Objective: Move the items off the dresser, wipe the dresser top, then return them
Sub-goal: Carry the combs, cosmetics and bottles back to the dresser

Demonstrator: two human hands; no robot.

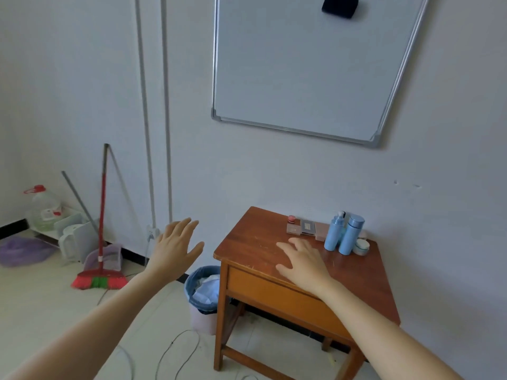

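A small reddish wooden dresser (255, 248) with one drawer stands against the wall. Along its back edge sit two light blue bottles (343, 234), a small round jar (361, 246) to their right, flat pinkish cosmetic cases (304, 228) and a tiny red-lidded pot (291, 219). My right hand (303, 263) hovers open over the dresser top, just in front of the bottles, holding nothing. My left hand (174, 246) is open in the air left of the dresser, fingers spread, also empty.
A bin with a blue liner (204, 292) stands by the dresser's left leg. A red broom (100, 270) and dustpan lean on the wall at left, near a water jug (44, 207). Cables lie on the floor. A whiteboard (310, 64) hangs above.
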